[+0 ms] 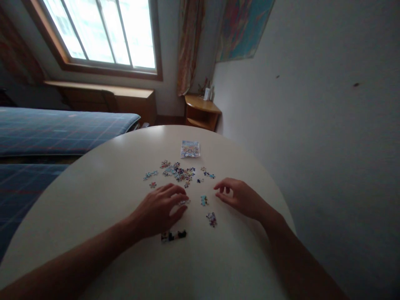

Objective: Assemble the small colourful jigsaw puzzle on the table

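My left hand (162, 208) rests low over the white table, its fingers spread and loosely bent. Between its forefinger and thumb lies a small light jigsaw puzzle piece (184, 202), partly covered by the fingers. My right hand (237, 196) hovers to the right, thumb and forefinger apart, with nothing visible between them. Nearest to it are a blue-and-yellow cluster of puzzle pieces (204, 200) and a greyish-purple cluster (211, 219). A dark joined strip of puzzle pieces (173, 236) lies below my left hand. Beyond both hands spreads a loose pile of puzzle pieces (179, 171).
A small printed picture packet (190, 149) lies behind the pile on the round white table (109, 200). To the left is a bed with a blue checked cover (62, 129). A white wall (312, 125) borders the right side. A wooden corner shelf (202, 104) stands behind.
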The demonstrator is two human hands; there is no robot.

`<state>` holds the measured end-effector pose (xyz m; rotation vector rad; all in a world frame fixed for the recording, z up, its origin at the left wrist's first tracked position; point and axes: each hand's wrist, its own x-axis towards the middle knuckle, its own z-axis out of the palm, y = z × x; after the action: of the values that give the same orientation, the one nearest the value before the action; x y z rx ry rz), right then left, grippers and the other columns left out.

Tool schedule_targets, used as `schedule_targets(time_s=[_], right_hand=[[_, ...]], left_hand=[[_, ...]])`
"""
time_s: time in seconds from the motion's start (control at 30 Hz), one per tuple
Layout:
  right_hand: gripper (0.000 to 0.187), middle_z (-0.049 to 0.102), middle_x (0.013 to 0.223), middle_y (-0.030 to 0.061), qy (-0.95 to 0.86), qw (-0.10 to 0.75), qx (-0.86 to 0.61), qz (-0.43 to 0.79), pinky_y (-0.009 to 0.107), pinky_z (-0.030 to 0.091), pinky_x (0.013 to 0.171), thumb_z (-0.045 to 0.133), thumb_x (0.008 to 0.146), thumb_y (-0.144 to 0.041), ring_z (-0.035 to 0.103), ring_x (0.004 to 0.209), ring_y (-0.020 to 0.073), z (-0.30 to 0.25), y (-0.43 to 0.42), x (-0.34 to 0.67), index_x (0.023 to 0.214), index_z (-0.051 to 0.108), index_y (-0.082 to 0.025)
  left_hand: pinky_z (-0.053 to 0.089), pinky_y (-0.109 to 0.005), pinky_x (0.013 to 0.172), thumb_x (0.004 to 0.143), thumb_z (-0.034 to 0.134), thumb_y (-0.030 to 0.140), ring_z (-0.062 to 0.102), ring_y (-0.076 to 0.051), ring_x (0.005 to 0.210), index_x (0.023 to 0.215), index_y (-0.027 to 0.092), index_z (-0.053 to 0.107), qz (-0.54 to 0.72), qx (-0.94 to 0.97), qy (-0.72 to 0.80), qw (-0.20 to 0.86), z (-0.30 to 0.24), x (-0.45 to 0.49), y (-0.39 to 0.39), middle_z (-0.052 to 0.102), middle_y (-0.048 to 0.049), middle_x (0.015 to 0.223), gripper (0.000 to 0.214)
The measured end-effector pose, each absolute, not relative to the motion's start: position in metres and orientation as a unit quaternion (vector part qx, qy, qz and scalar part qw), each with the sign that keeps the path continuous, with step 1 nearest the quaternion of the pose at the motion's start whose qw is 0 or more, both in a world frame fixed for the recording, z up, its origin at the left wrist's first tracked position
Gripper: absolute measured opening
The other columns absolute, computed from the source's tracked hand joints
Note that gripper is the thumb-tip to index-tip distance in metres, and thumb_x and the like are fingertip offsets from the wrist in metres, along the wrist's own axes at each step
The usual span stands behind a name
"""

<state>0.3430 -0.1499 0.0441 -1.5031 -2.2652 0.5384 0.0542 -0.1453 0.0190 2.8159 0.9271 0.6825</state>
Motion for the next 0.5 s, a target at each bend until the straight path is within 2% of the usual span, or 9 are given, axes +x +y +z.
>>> schedule_targets(time_s=[0.13,0.23,0.37,0.43,0.5], right_hand=[[0.016,0.069,0.101,0.0067,-0.824,0.161,-0.528,0.13,0.03,0.045,0.078,0.06,0.089,-0.023,0.061,0.083,0.0162,0.04,-0.127,0.335,0.099,0.072,-0.02],[0.019,0.069,0.105,0.0074,-0.843,0.132,-0.511,0.101,0.031,0.045,0.081,0.058,0.089,-0.018,0.063,0.087,0.0174,0.042,-0.107,0.319,0.1,0.073,-0.02],[0.025,0.068,0.116,0.0088,-0.862,0.128,-0.485,0.073,0.035,0.042,0.094,0.058,0.092,-0.023,0.06,0.106,0.0218,0.037,-0.08,0.295,0.113,0.071,-0.022],[0.029,0.067,0.12,0.0092,-0.861,0.144,-0.484,0.07,0.037,0.04,0.097,0.057,0.094,-0.029,0.058,0.11,0.0224,0.03,-0.07,0.286,0.12,0.069,-0.024],[0.028,0.065,0.12,0.0093,-0.857,0.164,-0.481,0.084,0.037,0.04,0.098,0.058,0.094,-0.032,0.057,0.11,0.0215,0.021,-0.063,0.281,0.118,0.07,-0.025]], left_hand=[[0.054,-0.045,0.093,0.098,0.045,0.032,0.059,-0.023,0.111,0.115,0.021,0.064,0.234,0.891,0.387,0.036,0.013,0.028,-0.113,0.064,-0.0074,0.121,0.028],[0.052,-0.046,0.098,0.098,0.043,0.03,0.055,-0.023,0.117,0.121,0.022,0.063,0.228,0.892,0.388,0.044,0.01,0.019,-0.102,0.062,-0.0068,0.127,0.031],[0.052,-0.044,0.097,0.099,0.044,0.03,0.056,-0.022,0.117,0.11,0.027,0.07,0.213,0.907,0.36,0.048,0.008,0.017,-0.099,0.062,-0.0044,0.127,0.028],[0.052,-0.045,0.097,0.099,0.046,0.031,0.056,-0.022,0.116,0.105,0.029,0.072,0.203,0.911,0.355,0.046,0.007,0.016,-0.098,0.062,-0.0031,0.128,0.027],[0.051,-0.045,0.098,0.098,0.048,0.032,0.056,-0.021,0.115,0.105,0.031,0.073,0.197,0.912,0.356,0.04,0.005,0.014,-0.096,0.062,-0.0021,0.128,0.026]])
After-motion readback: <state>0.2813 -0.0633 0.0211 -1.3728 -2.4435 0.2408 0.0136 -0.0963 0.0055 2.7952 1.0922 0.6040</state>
